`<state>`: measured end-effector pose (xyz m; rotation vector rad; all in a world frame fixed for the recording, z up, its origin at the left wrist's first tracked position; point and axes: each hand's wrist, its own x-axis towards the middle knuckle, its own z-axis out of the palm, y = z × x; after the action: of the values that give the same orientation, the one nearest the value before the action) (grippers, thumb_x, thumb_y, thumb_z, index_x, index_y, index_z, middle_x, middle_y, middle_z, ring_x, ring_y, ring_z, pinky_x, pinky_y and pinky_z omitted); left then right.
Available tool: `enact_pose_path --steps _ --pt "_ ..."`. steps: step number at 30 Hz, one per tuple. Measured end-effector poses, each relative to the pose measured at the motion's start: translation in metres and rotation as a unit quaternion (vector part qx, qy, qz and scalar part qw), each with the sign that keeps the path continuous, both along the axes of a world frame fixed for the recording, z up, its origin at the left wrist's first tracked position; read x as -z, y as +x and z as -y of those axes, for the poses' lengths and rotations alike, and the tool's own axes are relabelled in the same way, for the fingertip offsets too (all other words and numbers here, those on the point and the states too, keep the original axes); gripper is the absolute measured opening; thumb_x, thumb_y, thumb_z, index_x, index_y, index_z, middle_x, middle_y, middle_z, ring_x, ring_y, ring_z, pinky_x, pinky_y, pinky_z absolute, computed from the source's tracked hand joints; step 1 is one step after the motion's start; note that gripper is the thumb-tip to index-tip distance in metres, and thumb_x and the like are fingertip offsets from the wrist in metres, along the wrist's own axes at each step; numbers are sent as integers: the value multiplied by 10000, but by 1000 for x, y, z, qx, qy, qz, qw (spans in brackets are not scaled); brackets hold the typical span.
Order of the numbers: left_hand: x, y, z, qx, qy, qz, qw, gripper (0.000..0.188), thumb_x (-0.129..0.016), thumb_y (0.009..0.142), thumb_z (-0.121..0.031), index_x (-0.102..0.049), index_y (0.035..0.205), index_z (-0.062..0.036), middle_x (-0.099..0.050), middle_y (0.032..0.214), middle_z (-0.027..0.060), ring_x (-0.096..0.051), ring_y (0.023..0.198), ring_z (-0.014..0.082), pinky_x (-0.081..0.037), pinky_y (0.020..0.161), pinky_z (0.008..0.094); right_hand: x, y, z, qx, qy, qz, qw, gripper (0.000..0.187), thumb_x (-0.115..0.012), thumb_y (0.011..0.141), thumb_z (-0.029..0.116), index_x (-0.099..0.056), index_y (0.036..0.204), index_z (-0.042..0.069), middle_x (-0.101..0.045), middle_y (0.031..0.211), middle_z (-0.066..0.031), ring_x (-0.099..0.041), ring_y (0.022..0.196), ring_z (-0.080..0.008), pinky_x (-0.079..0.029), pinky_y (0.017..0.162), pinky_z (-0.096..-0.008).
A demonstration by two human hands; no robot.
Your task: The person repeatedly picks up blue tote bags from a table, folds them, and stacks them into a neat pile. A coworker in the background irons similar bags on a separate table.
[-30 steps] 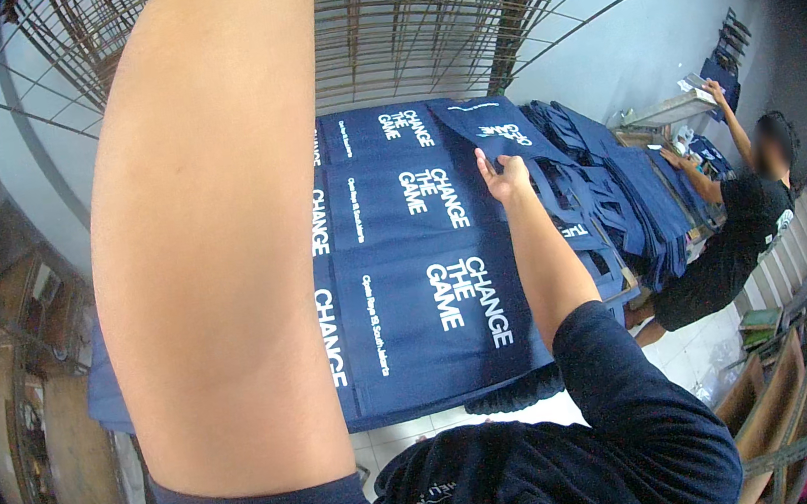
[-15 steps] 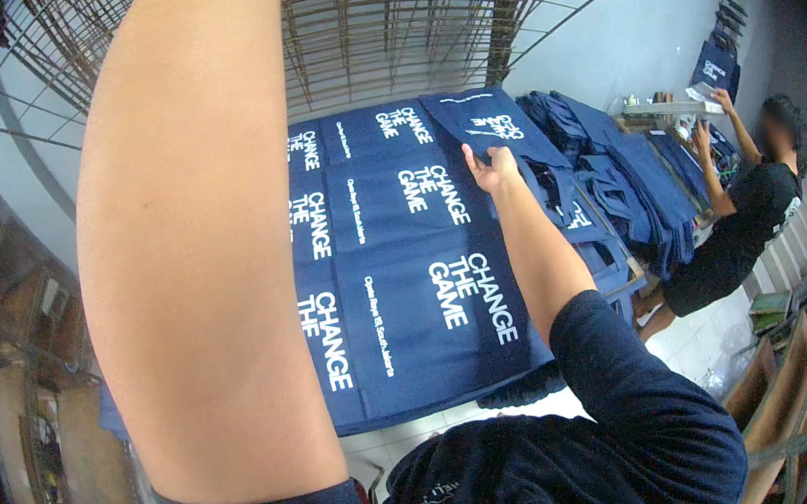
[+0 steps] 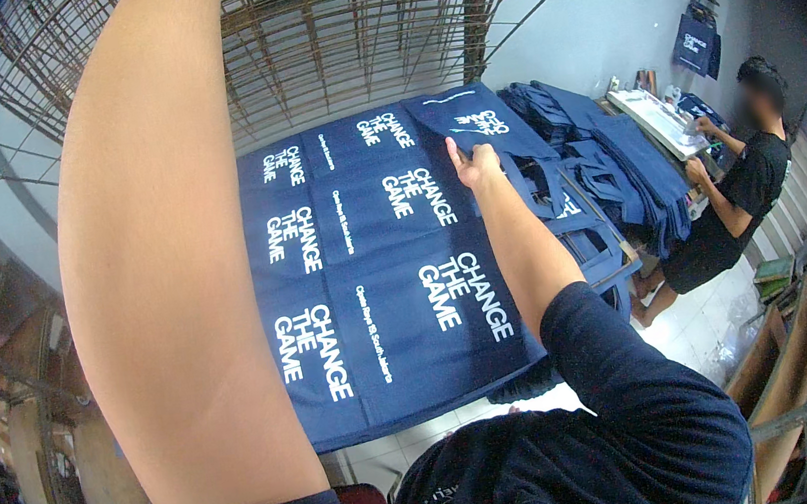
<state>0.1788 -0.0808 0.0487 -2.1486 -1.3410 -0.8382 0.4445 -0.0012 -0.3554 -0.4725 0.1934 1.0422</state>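
My left forearm [image 3: 163, 261] fills the left of the picture and runs out past the top edge, so my left hand is out of sight. Beneath it lies a row of navy fabric pieces [image 3: 330, 306] with white lettering, side by side on a work surface. At their far right corner my right hand [image 3: 475, 165] is closed at the near edge of a navy tote bag [image 3: 476, 122] with white print. The thumb is stretched along the cloth and the other fingers are curled, partly hidden.
Stacks of navy bags [image 3: 603, 152] lie to the right. Beyond them a co-worker [image 3: 752, 179] in black handles something at a white board [image 3: 654, 120]. A wire rack [image 3: 347, 37] stands at the back; bags [image 3: 695, 45] hang on the wall. Wooden boards [image 3: 780, 367] lean at lower right.
The view has shifted slightly, showing more fabric beside my left forearm. My right hand stays at the tote bag's edge. The co-worker's hands have come down from the wall to the white board.
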Motion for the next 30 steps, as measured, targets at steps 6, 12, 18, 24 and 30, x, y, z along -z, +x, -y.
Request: enact_pose_path --steps 6,12,18,24,30 --pt "1 0 8 6 3 1 1000 1025 -509 600 -779 -456 1236 24 -473 1259 188 -445 1173 306 -346 988 364 4 11 -3 -37 -12 37 999 364 -235 947 170 -313 1224 -53 -448 1142 -220 -549 955 -350 -571 724 -398" --pt "3 3 11 18 -2 8 1000 1028 -513 602 -776 -452 1238 29 -466 1266 191 -440 1179 305 -342 992 361 -8 12 0 -48 -20 -67 996 527 -390 902 378 -287 1341 105 -383 1257 -163 -553 961 -353 -549 718 -396" --pt "-1 6 1 24 2 31 999 957 -539 601 -756 -536 1134 39 -546 1160 196 -505 1094 307 -379 943 351 -47 -37 20 -45 1 -14 999 587 -383 891 379 -190 1380 118 -152 1424 -131 -421 1133 -355 -453 870 -466" --pt "6 3 21 71 -51 31 996 866 -574 600 -724 -599 1004 42 -604 1024 197 -559 973 311 -420 864 365 -111 -48 83 -111 48 262 957 496 -505 848 295 -330 1253 68 -503 1104 -139 -545 909 -253 -426 764 -388" --pt "15 -2 19 105 0 24 994 859 -594 604 -694 -586 1037 48 -566 1094 230 -531 1031 325 -404 892 379 -125 69 146 -23 -169 638 751 379 -629 769 342 -565 1021 66 -604 876 -63 -568 748 -159 -431 643 -320"
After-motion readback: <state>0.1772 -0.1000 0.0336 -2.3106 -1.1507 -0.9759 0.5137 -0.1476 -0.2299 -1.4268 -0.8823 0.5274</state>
